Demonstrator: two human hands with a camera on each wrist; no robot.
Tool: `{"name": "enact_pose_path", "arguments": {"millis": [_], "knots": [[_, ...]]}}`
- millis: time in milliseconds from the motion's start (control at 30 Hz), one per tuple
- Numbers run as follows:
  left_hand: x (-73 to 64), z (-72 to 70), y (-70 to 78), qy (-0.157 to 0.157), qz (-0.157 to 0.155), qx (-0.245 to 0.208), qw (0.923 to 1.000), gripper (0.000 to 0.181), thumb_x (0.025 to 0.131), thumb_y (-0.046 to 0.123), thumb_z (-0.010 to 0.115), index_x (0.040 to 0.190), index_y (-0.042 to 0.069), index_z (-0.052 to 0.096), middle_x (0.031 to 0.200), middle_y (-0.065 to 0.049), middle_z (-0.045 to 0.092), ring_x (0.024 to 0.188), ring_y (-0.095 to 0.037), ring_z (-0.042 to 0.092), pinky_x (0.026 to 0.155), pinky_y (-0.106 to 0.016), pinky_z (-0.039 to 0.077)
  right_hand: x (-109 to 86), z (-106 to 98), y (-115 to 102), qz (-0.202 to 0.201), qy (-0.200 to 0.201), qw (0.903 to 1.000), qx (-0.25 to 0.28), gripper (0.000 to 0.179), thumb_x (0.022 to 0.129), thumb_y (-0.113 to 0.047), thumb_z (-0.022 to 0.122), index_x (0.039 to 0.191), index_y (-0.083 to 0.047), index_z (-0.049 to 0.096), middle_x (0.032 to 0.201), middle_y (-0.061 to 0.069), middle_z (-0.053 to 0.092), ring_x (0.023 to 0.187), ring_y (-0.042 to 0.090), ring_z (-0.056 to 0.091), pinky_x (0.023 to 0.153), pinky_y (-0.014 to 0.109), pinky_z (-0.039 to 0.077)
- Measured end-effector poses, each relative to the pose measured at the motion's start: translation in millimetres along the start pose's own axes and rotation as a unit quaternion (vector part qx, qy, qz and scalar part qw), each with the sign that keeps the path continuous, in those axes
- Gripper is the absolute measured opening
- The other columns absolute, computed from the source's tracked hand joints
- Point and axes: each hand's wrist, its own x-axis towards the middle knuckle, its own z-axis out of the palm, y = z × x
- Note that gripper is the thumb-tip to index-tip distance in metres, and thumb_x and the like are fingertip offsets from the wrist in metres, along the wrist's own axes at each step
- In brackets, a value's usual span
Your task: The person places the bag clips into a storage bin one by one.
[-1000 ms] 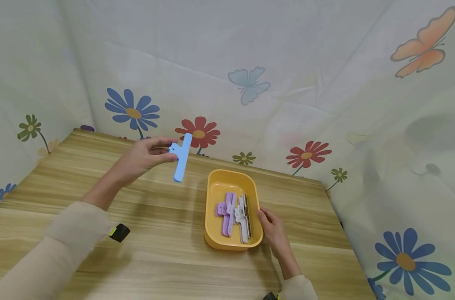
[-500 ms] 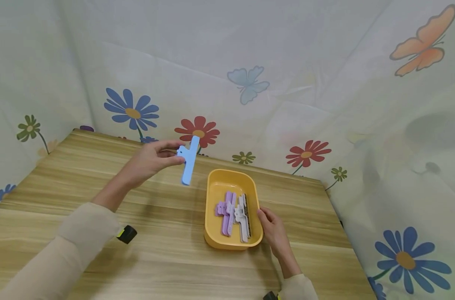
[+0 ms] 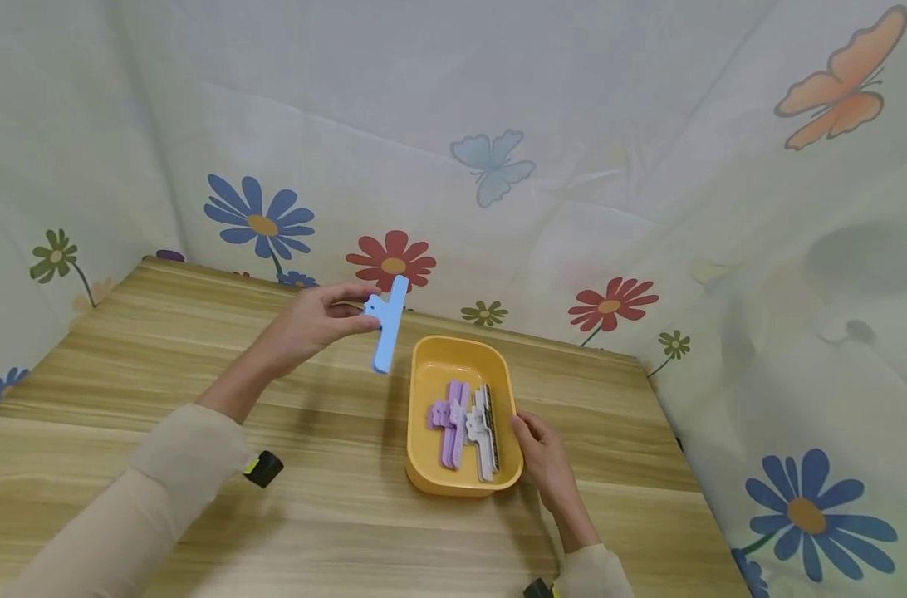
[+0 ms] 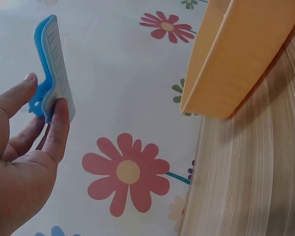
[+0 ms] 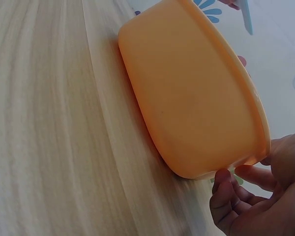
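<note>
My left hand [image 3: 307,324] pinches a light blue bag clip [image 3: 391,324] by its short handle, thumb on one side and fingers on the other. The clip is held up in the air, to the left of a yellow plastic bin [image 3: 461,345]. In the left wrist view the clip's [image 4: 56,61] two long ribbed bars lie close together. My right hand [image 3: 545,457] grips the bin's right rim, with curled fingers against the outer wall in the right wrist view. Inside the bin lie purple clips [image 3: 453,425] and, beside them on the right, white clips [image 3: 483,436].
The bin stands on a wood-grain table [image 3: 334,498]. Behind and beside the table hangs a white cloth [image 3: 349,124] printed with flowers and butterflies. A dark strip with a light pattern [image 3: 493,415] lies along the white clips. A black wrist device [image 3: 264,469] juts from the left sleeve.
My left hand has moved to the right with the blue clip, bringing it closer to the bin. The right hand and the bin have stayed in place.
</note>
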Motion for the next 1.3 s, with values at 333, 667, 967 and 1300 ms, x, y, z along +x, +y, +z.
{"name": "enact_pose_path", "arguments": {"millis": [333, 667, 967, 1300], "knots": [[3.3, 10.4, -5.4, -0.011, 0.006, -0.017, 0.9998, 0.063, 0.079, 0.033, 0.074, 0.134, 0.011, 0.050, 0.125, -0.006, 0.053, 0.107, -0.025, 0.056, 0.088, -0.036, 0.048, 0.7, 2.2, 3.0, -0.012, 0.015, 0.9998, 0.000, 0.032, 0.095, -0.027, 0.055, 0.120, -0.008, 0.063, 0.110, 0.010, 0.064, 0.096, 0.021, 0.060, 0.079, 0.032, 0.049], [6.2, 27.4, -6.3, -0.018, 0.012, -0.011, 0.9997, 0.056, 0.078, 0.032, 0.075, 0.128, 0.012, 0.055, 0.122, -0.004, 0.054, 0.103, -0.023, 0.058, 0.084, -0.031, 0.050, 1.5, 1.7, 3.0, -0.012, 0.012, 0.9999, -0.001, 0.032, 0.095, -0.027, 0.054, 0.120, -0.008, 0.063, 0.110, 0.011, 0.064, 0.095, 0.021, 0.060, 0.079, 0.032, 0.050], [8.9, 42.1, -8.2, -0.030, -0.011, -0.017, 0.9993, 0.057, 0.078, 0.032, 0.075, 0.127, 0.013, 0.056, 0.120, -0.003, 0.056, 0.102, -0.022, 0.059, 0.084, -0.032, 0.050, 1.0, 1.8, 4.2, -0.010, 0.012, 0.9999, -0.004, 0.032, 0.095, -0.027, 0.054, 0.120, -0.009, 0.063, 0.110, 0.011, 0.063, 0.094, 0.021, 0.060, 0.078, 0.031, 0.050], [12.4, 54.1, -15.2, -0.045, 0.009, -0.015, 0.9988, 0.054, 0.078, 0.031, 0.075, 0.126, 0.013, 0.058, 0.115, -0.002, 0.058, 0.099, -0.022, 0.058, 0.083, -0.031, 0.051, 1.6, 1.6, 3.6, -0.009, 0.010, 0.9999, 0.002, 0.031, 0.096, -0.025, 0.053, 0.120, -0.008, 0.062, 0.110, 0.011, 0.063, 0.094, 0.022, 0.060, 0.077, 0.031, 0.050]]}}
